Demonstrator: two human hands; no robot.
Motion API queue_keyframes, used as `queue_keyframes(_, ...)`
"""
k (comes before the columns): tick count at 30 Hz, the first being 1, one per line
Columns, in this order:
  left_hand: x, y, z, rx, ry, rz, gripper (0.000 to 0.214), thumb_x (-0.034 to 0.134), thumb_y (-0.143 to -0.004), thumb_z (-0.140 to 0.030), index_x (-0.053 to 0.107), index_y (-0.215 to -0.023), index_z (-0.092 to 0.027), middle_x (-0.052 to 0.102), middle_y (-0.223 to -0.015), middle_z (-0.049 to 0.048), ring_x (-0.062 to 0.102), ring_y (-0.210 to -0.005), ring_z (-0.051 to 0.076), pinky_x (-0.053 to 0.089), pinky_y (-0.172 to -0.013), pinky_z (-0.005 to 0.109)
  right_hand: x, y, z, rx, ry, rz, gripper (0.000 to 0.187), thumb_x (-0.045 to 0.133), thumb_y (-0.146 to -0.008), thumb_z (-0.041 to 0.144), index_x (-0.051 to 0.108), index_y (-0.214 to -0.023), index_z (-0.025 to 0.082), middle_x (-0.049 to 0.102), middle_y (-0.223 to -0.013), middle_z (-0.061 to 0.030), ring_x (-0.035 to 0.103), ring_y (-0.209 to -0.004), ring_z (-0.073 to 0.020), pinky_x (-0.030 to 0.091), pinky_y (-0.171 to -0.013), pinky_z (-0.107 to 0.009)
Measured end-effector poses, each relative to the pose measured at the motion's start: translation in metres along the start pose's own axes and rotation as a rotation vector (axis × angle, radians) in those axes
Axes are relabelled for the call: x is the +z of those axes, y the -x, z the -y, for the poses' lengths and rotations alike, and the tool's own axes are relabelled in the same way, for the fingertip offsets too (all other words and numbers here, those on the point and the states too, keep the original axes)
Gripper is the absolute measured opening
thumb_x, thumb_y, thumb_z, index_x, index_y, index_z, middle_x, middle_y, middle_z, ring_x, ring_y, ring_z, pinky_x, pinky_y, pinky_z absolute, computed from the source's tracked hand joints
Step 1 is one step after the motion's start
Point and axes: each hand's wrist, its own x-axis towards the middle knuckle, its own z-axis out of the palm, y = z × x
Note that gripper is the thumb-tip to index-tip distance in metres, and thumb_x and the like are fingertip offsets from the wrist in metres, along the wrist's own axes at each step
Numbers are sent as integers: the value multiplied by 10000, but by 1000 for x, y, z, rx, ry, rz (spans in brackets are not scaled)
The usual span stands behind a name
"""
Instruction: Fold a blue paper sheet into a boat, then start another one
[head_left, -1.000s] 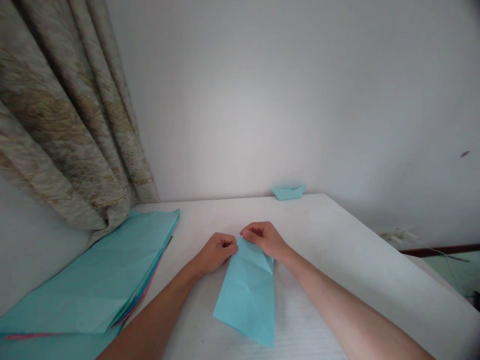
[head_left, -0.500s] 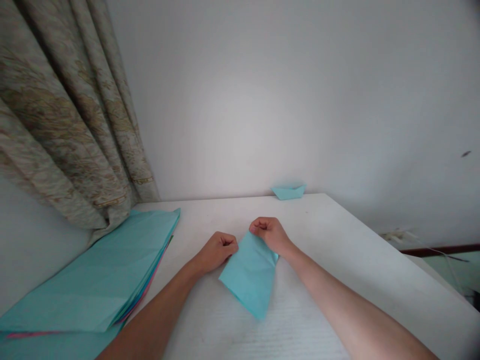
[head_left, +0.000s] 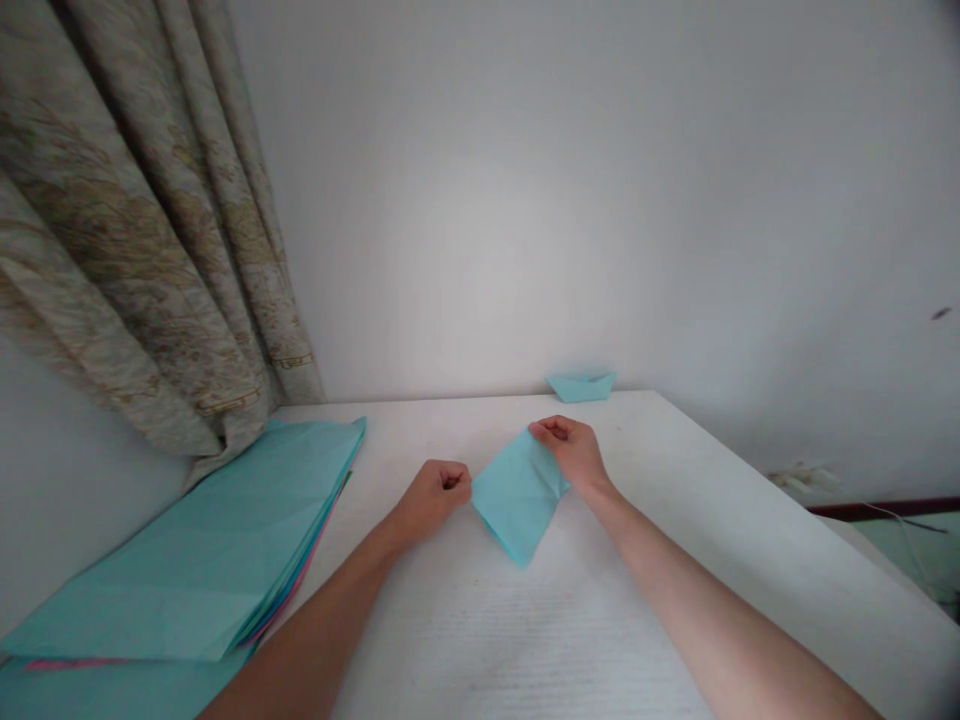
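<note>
A folded sheet of light blue paper point(head_left: 517, 495), diamond-shaped with layered lower edges, is held up over the white table between my two hands. My right hand point(head_left: 574, 450) pinches its top corner between thumb and fingers. At the paper's left corner, my left hand point(head_left: 439, 495) is closed with the fingertips gripping that corner. Behind them, a small folded paper boat point(head_left: 582, 388) of the same blue sits near the table's back edge, against the wall.
To the left lies a stack of large coloured paper sheets point(head_left: 187, 540), light blue on top with pink and darker blue edges showing. A patterned curtain point(head_left: 165, 220) hangs over its back end. The white table point(head_left: 480, 640) meets the wall; cables point(head_left: 810, 478) lie beyond its right edge.
My right hand has moved up and to the right with the paper's top corner. The paper has turned and its left corner is now at my left fingertips.
</note>
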Motion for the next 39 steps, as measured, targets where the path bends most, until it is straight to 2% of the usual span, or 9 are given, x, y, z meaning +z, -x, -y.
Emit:
queue_keyframes(4, 0, -2, 1, 13, 110, -145, 232, 472, -667, -268, 342, -489, -196, 276, -412, -85, 226, -402, 57, 166, -420, 212, 5, 4, -1, 273, -251, 14, 412, 718, -613, 373, 591, -945, 165, 669, -818, -89, 611, -679, -205, 474, -578, -323)
queue_keyframes(8, 0, -3, 3, 2, 127, -156, 118, 490, -688, -272, 460, -621, -181, 403, -446, -64, 363, -403, 84, 270, -406, 203, 14, 12, -5, 290, -418, 117, 462, 712, -602, 242, 526, -1020, 177, 666, -869, -88, 631, -725, -204, 504, -635, -336)
queue_keyframes(11, -1, -2, 6, 148, -64, -315, 357, 521, -742, -285, 508, -1086, -191, 628, -946, 63, 588, -838, 172, 465, -636, 269, 18, 16, -8, 227, -292, 181, 535, 681, -624, 207, 464, -1113, 185, 655, -756, -35, 615, -648, -186, 492, -591, -318)
queue_keyframes(13, -2, -1, 8, 242, -282, -241, 506, 500, -801, -348, 413, -1283, -224, 480, -1316, 101, 445, -1195, 215, 419, -905, 351, 21, 19, -9, 145, -104, 244, 539, 641, -667, 198, 440, -1167, 193, 646, -721, -11, 604, -629, -178, 475, -576, -302)
queue_keyframes(15, 0, 1, 10, 266, -504, 13, 553, 442, -847, -432, 366, -1356, -231, 338, -1449, 82, 287, -1328, 227, 264, -1060, 397, 24, 22, -9, 33, 153, 280, 545, 610, -699, 185, 437, -1215, 206, 644, -729, -8, 601, -653, -177, 462, -610, -300)
queue_keyframes(19, 6, 5, 12, 144, -824, 309, 675, 316, -859, -581, 227, -1431, -234, 169, -1508, 64, 143, -1381, 246, 51, -1105, 482, 31, 31, -3, -175, 605, 251, 671, 593, -716, 192, 358, -1344, 163, 620, -1068, -106, 573, -973, -232, 429, -840, -350)
queue_keyframes(24, 7, 6, 10, 37, -941, 253, 833, 291, -806, -674, 119, -1450, -174, 99, -1512, 92, 77, -1388, 269, 36, -1089, 531, 40, 48, 4, -390, 868, 452, 679, 469, -830, 325, 234, -1422, 92, 232, -1476, -154, 159, -1364, -286, 177, -1079, -473)
queue_keyframes(27, 6, 6, 9, -13, -970, 235, 922, 354, -757, -698, 84, -1452, -156, 65, -1512, 111, 60, -1387, 295, 22, -1078, 556, 43, 53, 3, -422, 924, 636, 608, 281, -910, 442, 208, -1436, 146, 221, -1482, -117, 135, -1372, -292, 85, -1064, -581)
queue_keyframes(39, 4, 8, 4, -40, -982, 245, 961, 353, -711, -753, 89, -1452, -202, 11, -1511, 92, 25, -1385, 317, 0, -1054, 605, 44, 51, -2, -328, 1006, 506, 601, 177, -921, 472, 207, -1439, 168, 168, -1497, -74, 17, -1370, -361, -1, -1013, -672)
